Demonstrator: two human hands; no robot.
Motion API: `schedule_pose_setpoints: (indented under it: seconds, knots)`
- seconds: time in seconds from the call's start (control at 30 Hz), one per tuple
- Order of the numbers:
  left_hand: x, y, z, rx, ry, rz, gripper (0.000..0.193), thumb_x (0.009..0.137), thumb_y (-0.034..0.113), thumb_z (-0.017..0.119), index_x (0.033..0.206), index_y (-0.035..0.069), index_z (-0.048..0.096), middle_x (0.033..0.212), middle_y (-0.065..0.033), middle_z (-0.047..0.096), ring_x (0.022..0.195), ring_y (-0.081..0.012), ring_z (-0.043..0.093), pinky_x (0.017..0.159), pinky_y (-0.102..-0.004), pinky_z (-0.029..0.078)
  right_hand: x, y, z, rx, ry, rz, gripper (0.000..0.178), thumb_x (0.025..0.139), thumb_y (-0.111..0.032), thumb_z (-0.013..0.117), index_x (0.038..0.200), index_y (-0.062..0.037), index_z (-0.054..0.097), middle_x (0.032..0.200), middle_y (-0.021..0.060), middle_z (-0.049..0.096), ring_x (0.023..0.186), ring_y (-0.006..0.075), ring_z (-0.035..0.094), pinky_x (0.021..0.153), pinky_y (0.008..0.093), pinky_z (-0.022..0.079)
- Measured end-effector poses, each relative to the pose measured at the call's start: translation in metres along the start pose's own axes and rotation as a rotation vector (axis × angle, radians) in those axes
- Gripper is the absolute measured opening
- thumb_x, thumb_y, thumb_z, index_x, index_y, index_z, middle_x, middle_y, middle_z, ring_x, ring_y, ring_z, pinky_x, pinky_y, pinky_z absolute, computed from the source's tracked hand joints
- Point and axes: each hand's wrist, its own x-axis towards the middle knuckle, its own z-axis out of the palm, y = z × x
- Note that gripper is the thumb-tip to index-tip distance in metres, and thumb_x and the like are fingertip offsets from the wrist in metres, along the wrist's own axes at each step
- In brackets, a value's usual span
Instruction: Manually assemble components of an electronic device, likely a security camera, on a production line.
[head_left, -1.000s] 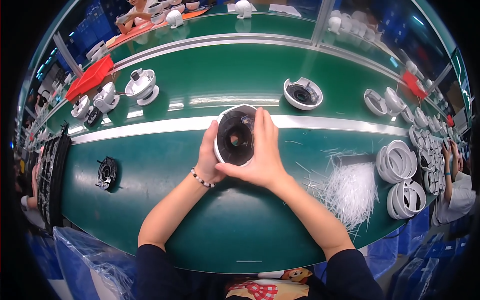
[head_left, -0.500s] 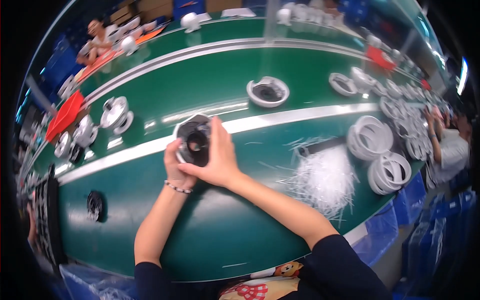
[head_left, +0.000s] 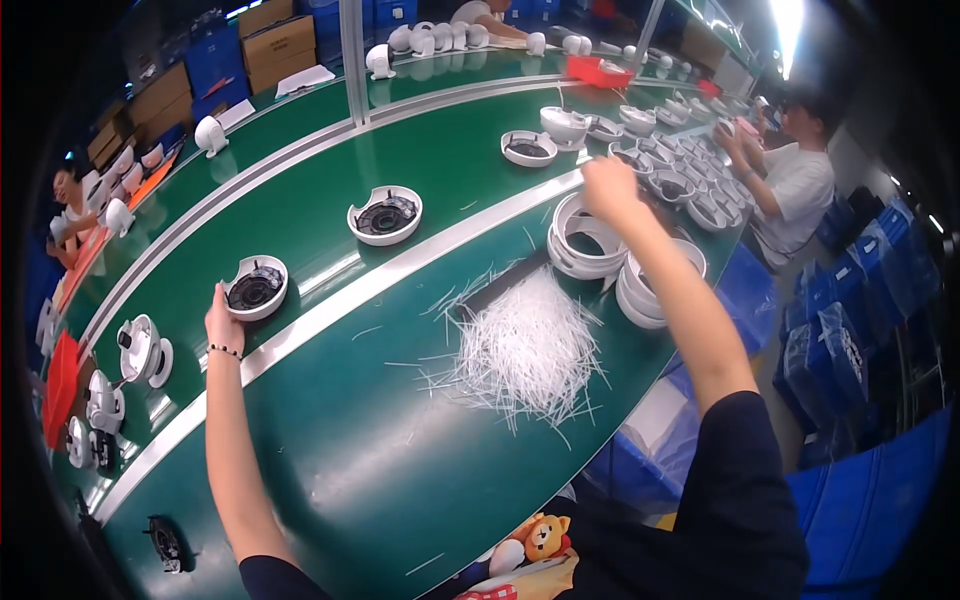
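Note:
My left hand [head_left: 222,328] is stretched out to the left, gripping the near rim of a white round housing [head_left: 279,297] with a black inner part; it is over the green conveyor belt, and most of the fingers are hidden. Out to the right, my right hand [head_left: 612,188] is closed above a stack of white rings [head_left: 573,262]. Its fingertips point away from me, so whatever they hold cannot be made out. A second white housing [head_left: 362,228] with a black insert sits farther along the belt. Beside the first stack stands another stack of white rings [head_left: 640,304].
A heap of thin white strips [head_left: 530,345] lies on the green table. One black round part [head_left: 165,545] is at the lower left. Many white housings [head_left: 690,165] crowd the right, near a co-worker [head_left: 800,180]. White assemblies [head_left: 143,350] stand at left; blue bins [head_left: 830,330] stand right.
The view has swung right. My hands, together on one housing before, are now far apart: the left on a housing at the belt, the right over the ring stacks.

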Motion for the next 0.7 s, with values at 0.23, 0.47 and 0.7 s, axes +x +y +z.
schedule_pose_setpoints:
  seconds: [0.23, 0.47, 0.7]
  knots:
    - [-0.05, 0.077, -0.068, 0.531, 0.033, 0.225, 0.058, 0.08, 0.041, 0.052, 0.125, 0.009, 0.035, 0.123, -0.0062, 0.043, 0.12, -0.0252, 0.033, 0.095, -0.0458, 0.025, -0.014, 0.043, 0.009, 0.091, -0.141, 0.149, 0.014, 0.065, -0.004, 0.057, 0.077, 0.0013, 0.061, 0.082, 0.0196, 0.059, 0.077, 0.0336, 0.06, 0.066, 0.0403, 0.05]
    - [-0.116, 0.166, -0.207, 0.604, 0.172, 0.228, 0.043, 0.088, 0.032, 0.041, 0.127, 0.013, 0.035, 0.123, -0.0031, 0.046, 0.113, -0.0154, 0.043, 0.091, -0.0308, 0.032, 0.017, 0.066, 0.027, 0.191, 0.022, -0.139, 0.01, 0.052, -0.004, 0.06, 0.062, -0.0015, 0.062, 0.066, 0.0172, 0.058, 0.065, 0.0329, 0.057, 0.062, 0.0372, 0.047]
    - [-0.145, 0.212, -0.241, 1.392, 0.367, 0.579, 0.032, 0.08, 0.028, 0.055, 0.096, 0.001, 0.055, 0.076, -0.0069, 0.059, 0.068, -0.0166, 0.054, 0.06, -0.0325, 0.042, 0.018, -0.004, -0.072, 0.405, 0.358, -0.306, 0.009, 0.062, -0.005, 0.061, 0.07, -0.0017, 0.059, 0.067, 0.0143, 0.057, 0.062, 0.0274, 0.056, 0.058, 0.0355, 0.044]
